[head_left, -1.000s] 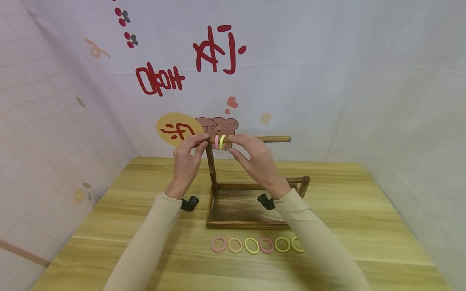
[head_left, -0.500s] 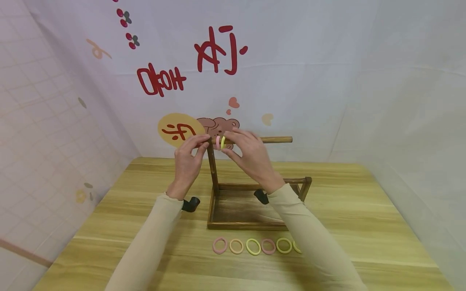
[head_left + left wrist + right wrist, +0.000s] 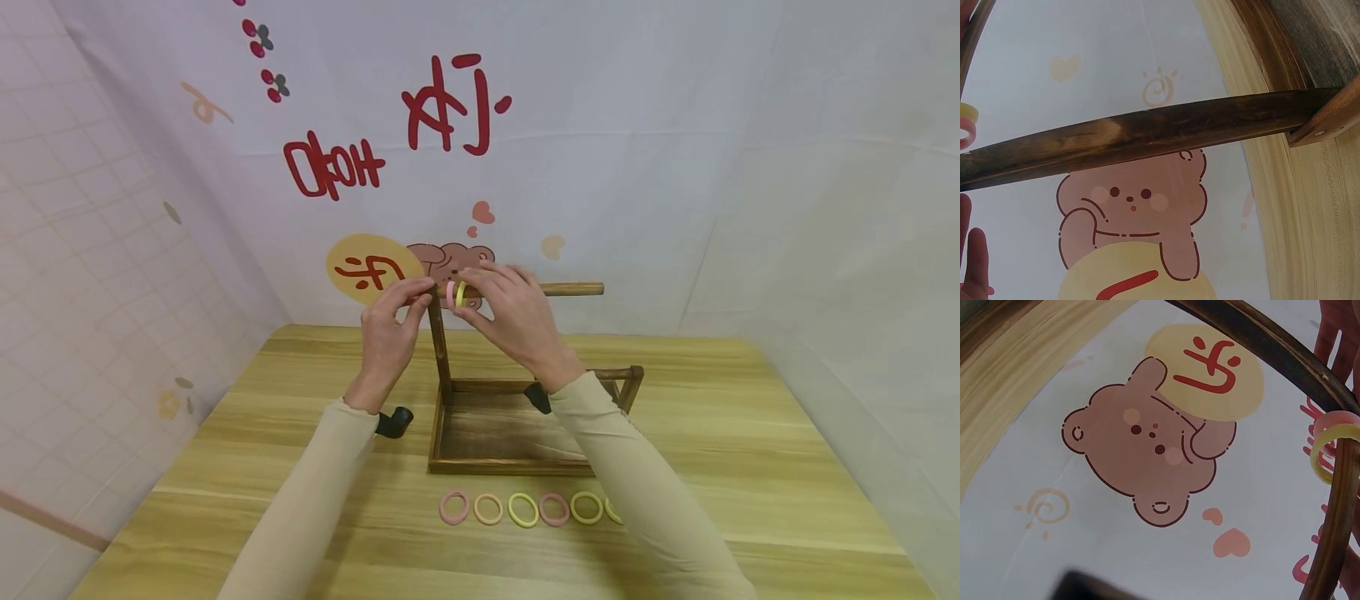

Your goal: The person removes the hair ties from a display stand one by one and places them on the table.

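Note:
A pink ring (image 3: 450, 294) and a yellow ring (image 3: 461, 294) hang side by side on the horizontal wooden rod (image 3: 576, 289) of a brown stand, close to the top of its post (image 3: 441, 354). With thumb and fingertips, my left hand (image 3: 390, 329) grips the stand where rod and post meet. My right hand (image 3: 517, 321) has its thumb and index finger at the yellow ring, pinching it around the rod; its other fingers are raised. Both rings also show at the right edge of the right wrist view, where the yellow ring (image 3: 1321, 459) overlaps the pink ring (image 3: 1335, 419).
Below the rod lies the stand's shallow tray base (image 3: 510, 467). In front of it on the wooden table (image 3: 420, 567), several pink, peach and yellow rings lie in a row, among them a pink ring (image 3: 442, 507); my right sleeve (image 3: 637, 467) partly covers the last one. A printed cloth (image 3: 615, 167) hangs behind.
My right hand has shifted left along the rod, its fingertips coming onto the yellow ring. My left hand keeps its hold, and the two rings have barely moved.

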A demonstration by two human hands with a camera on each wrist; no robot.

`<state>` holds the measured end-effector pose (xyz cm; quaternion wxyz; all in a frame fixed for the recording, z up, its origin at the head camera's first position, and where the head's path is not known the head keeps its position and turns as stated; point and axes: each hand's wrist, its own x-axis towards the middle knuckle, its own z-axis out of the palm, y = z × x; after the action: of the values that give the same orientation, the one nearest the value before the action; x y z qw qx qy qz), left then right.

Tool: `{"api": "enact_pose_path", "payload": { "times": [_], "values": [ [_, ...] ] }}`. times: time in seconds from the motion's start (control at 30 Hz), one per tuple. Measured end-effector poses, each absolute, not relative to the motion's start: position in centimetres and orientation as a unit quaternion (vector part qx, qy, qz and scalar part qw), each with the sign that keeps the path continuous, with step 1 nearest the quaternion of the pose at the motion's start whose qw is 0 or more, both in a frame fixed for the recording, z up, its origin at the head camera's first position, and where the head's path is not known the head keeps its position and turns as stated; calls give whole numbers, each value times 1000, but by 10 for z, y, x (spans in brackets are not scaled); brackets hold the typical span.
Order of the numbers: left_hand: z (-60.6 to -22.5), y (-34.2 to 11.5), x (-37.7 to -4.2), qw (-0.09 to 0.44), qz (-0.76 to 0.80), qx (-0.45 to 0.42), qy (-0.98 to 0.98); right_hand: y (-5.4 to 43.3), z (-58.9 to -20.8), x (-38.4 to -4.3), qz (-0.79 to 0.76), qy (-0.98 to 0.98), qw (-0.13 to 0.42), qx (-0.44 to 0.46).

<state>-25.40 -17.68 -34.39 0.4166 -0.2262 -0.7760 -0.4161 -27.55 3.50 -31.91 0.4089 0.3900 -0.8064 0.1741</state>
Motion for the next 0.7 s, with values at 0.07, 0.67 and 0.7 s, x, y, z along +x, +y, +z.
{"api": "enact_pose_path", "payload": {
  "times": [0.07,0.67,0.7],
  "values": [
    [-343,-177,-254,415,-417,-226,-776,34,-319,-275,170,-810,404,388],
    [-343,-177,-254,419,-414,-231,-775,32,-317,-278,151,-821,396,383],
    [-343,-177,-254,419,-414,-231,-774,32,-317,-278,151,-821,397,382]
  ]
}}
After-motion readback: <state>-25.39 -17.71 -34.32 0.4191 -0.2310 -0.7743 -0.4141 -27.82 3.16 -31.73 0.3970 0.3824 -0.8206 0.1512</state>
